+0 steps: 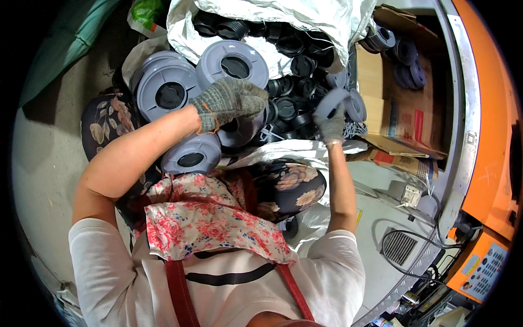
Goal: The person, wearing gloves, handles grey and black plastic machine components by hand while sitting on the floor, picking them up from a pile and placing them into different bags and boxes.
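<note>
Both hands wear grey knitted gloves. My left hand [231, 103] has its fingers curled together over the grey round plastic parts; whatever is in them, if anything, is hidden. Just beyond it lies a grey disc with a black centre [207, 68], and a stack of similar discs [146, 98] is to its left. Nearer to me rests another grey disc [177, 158]. On the right, my right hand [331, 128] grips a grey plastic ring [328, 101], held tilted above several black threaded caps [286, 109]. A second grey ring [357, 106] is close beside it.
A white woven sack [182, 27] full of black caps lies ahead. At the right, an open cardboard box [373, 76] holds more grey rings [409, 75]. An orange machine [493, 109] with a keypad panel [485, 272] stands farther right, cables [419, 245] running near it.
</note>
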